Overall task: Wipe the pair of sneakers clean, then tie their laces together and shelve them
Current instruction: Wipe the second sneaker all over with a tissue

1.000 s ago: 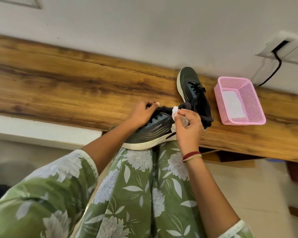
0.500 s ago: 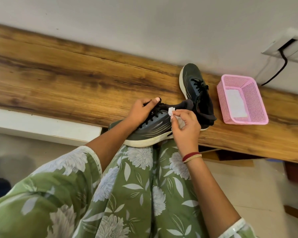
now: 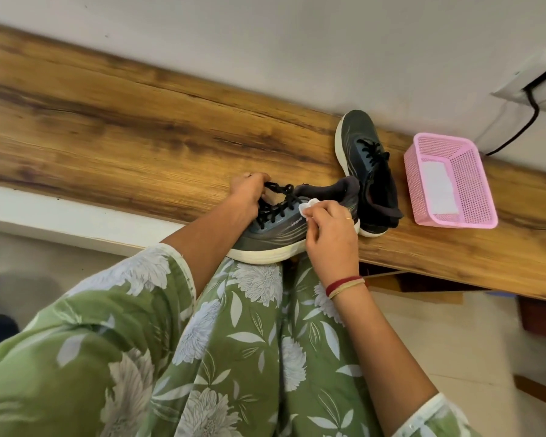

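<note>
A dark grey sneaker (image 3: 278,233) with a white sole and black laces lies on its side at the front edge of the wooden shelf (image 3: 139,121), over my lap. My left hand (image 3: 248,197) grips its laced top near the tongue. My right hand (image 3: 328,231) pinches a small white wipe (image 3: 308,207) against the shoe's side below the collar. The second sneaker (image 3: 368,165) stands upright on the shelf just behind, toe toward the wall.
A pink perforated basket (image 3: 473,171) with white wipes in it sits on the shelf right of the sneakers. A wall socket with a black cable (image 3: 530,111) is at the upper right. The shelf stretches bare to the left.
My right hand slid the wipe from the heel collar forward along the shoe's side. My left hand shifted its grip up onto the laces, and the shoe tilted slightly.
</note>
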A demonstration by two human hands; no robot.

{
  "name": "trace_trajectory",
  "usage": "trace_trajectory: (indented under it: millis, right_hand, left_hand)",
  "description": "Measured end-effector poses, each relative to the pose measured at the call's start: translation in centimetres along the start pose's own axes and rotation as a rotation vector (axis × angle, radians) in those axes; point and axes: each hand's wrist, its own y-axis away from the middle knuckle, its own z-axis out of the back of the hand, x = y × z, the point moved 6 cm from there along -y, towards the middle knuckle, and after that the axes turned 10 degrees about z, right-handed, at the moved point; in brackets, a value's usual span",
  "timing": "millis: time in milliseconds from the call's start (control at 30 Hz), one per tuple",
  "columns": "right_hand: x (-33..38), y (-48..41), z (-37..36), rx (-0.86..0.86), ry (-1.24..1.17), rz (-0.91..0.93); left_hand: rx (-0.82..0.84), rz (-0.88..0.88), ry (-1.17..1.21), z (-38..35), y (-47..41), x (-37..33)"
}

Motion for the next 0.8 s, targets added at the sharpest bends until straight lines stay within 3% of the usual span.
trace_trajectory:
  millis: [200,467,567,633,800]
  right_hand:
    - [-0.8,0.0,-0.1,0.017,0.003,-0.019]
    - [0.4,0.3,-0.9,0.017,0.043,-0.039]
    - [3.7,1.7,-2.7,0.190,0.102,0.246]
    - [3.5,1.1,-2.2,0.210,0.147,0.348]
    - [0.4,-0.9,0.0,0.152,0.289,0.137]
  left_hand:
    - [-0.122,-0.007,0.304,2.0,-1.1,0.2]
    - [-0.118,-0.240,-0.038,0.3,-1.3,0.1]
    - [-0.060,-0.293,-0.107,-0.3,-1.3,0.2]
    - [-0.055,-0.287,-0.116,-0.2,-1.4,0.2]
    - [-0.045,-0.267,-0.076,0.0,-1.8,0.2]
